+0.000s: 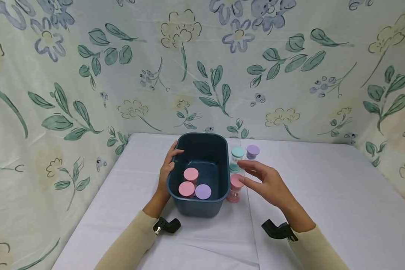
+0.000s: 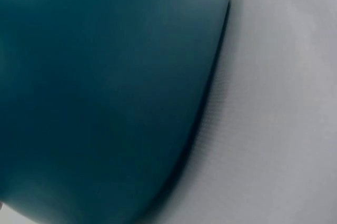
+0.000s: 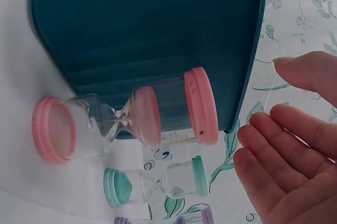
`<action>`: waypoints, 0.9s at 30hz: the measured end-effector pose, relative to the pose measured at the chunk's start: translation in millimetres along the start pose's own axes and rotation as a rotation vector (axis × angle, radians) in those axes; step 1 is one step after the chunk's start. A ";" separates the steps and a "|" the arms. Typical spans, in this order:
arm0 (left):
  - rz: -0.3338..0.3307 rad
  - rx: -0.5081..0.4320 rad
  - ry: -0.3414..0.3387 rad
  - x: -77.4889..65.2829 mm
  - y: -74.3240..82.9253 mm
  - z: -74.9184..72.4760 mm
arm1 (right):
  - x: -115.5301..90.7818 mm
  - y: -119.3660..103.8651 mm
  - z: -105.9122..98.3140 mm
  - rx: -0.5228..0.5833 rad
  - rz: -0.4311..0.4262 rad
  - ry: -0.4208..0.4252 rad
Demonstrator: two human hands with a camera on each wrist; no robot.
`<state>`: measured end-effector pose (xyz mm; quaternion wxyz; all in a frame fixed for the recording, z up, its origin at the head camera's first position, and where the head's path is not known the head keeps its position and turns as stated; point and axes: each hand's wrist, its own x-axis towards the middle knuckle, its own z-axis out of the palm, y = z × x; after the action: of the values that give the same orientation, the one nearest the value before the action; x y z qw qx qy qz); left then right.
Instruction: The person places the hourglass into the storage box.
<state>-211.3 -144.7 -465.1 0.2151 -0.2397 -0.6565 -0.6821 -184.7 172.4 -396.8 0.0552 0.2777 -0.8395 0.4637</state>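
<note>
A dark blue bin (image 1: 198, 208) stands upright on the table, and my left hand (image 1: 166, 170) grips its left rim. Inside are two pink-capped hourglasses (image 1: 186, 189) and one with a purple cap (image 1: 203, 192). Just outside the right wall stands a pink hourglass (image 3: 147, 116), upright. My right hand (image 1: 263, 182) hovers beside its top with thumb and fingers apart; the right wrist view shows a gap between them and the pink cap. Farther back are a teal hourglass (image 1: 237, 152) and a purple hourglass (image 1: 252, 150). The left wrist view holds mostly bin wall (image 2: 105, 87).
A white cloth (image 1: 324, 195) covers the table, with a crease running front to back right of the bin. Behind the table's far edge hangs a flower-print curtain (image 1: 222, 123). Each wrist carries a black camera mount (image 1: 278, 230).
</note>
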 end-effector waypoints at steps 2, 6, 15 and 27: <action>-0.002 -0.005 -0.004 0.9 0.3 -0.2 | 0.9 1.2 -0.1 -0.001 0.004 0.004; -0.004 0.009 -0.001 2.5 0.6 -1.2 | 2.7 3.5 0.6 0.004 0.011 0.005; -0.017 0.031 0.002 3.5 1.5 -3.5 | 4.0 9.7 6.7 0.014 0.032 -0.014; -0.008 0.067 -0.003 4.2 -1.0 -5.1 | 5.3 18.1 13.3 0.035 0.053 -0.046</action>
<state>-215.5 -149.7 -463.5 0.2194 -0.2309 -0.6803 -0.6601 -196.3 167.0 -415.9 0.0189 0.2670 -0.8394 0.4731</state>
